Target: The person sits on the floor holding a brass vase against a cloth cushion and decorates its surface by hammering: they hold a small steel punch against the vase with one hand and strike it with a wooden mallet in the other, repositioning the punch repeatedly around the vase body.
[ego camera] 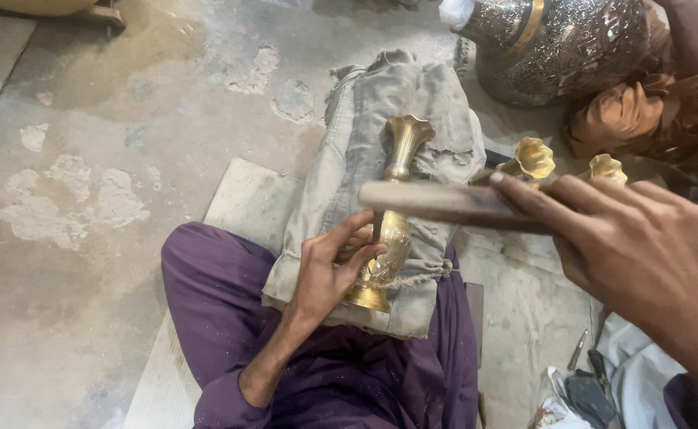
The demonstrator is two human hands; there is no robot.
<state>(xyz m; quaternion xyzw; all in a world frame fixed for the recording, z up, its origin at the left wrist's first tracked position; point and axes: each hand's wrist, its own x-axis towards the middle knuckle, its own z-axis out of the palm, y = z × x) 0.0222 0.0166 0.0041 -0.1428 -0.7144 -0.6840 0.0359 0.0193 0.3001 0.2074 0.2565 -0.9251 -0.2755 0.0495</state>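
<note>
A small brass vase [394, 238] lies on a folded grey cloth pad [357, 151] across my lap, its flared mouth pointing away from me. My left hand [329, 274] rests on the vase's lower body and pinches a thin dark metal punch [377, 225] upright against the brass. My right hand [631, 246] is raised at the right and grips a thick wooden stick [436, 202]. The stick's far end hangs just above the top of the punch. My purple trousers [222, 302] show under the pad.
Behind the stick lie two more small brass vases [533, 156] [605, 167]. A large engraved metal vase [555, 44] stands at the top right, with another person's hand [615, 115] beside it. A wooden board [242, 199] lies on the concrete floor. Small tools [587, 381] lie at the bottom right.
</note>
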